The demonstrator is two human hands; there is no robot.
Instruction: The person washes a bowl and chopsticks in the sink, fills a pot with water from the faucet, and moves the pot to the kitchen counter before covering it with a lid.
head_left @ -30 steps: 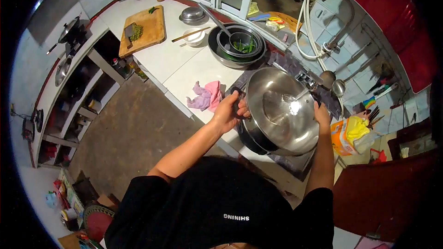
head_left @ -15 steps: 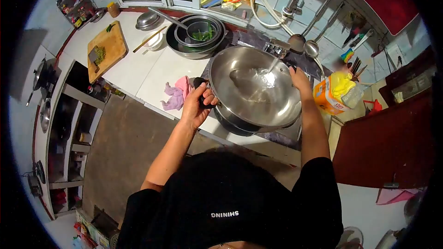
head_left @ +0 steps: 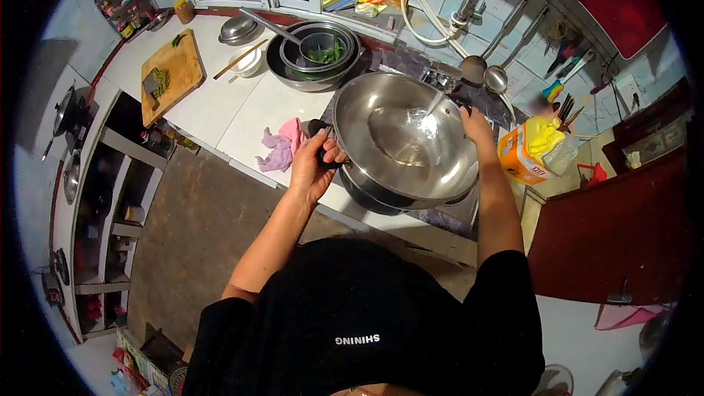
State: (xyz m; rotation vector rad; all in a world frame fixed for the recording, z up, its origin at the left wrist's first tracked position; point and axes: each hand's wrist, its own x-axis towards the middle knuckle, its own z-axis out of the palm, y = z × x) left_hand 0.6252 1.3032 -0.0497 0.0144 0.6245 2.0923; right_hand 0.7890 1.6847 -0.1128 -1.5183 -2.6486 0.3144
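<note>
A large steel wok (head_left: 403, 136) is held over the sink area, its shiny inside facing up, with a little water in it and a stream from the faucet (head_left: 442, 75) falling in. My left hand (head_left: 317, 161) is closed round its black handle at the left. At the right rim my right hand (head_left: 478, 128) grips the other handle, which its fingers mostly hide. Under the wok shows a dark pot or basin (head_left: 367, 196). Pink and purple cloths (head_left: 281, 147) lie on the counter just left of my left hand.
Nested bowls (head_left: 315, 51) with green vegetables and a ladle stand behind the wok. Farther left are a white bowl (head_left: 248, 64), a steel lid (head_left: 237, 29) and a cutting board (head_left: 183, 73) with a cleaver and chopped greens. An orange bag (head_left: 519, 154) stands at the right.
Since a second ago the view has turned, so the counter things sit farther left and the bag closer. Both hands still hold the wok, its tilt looking slightly flatter.
</note>
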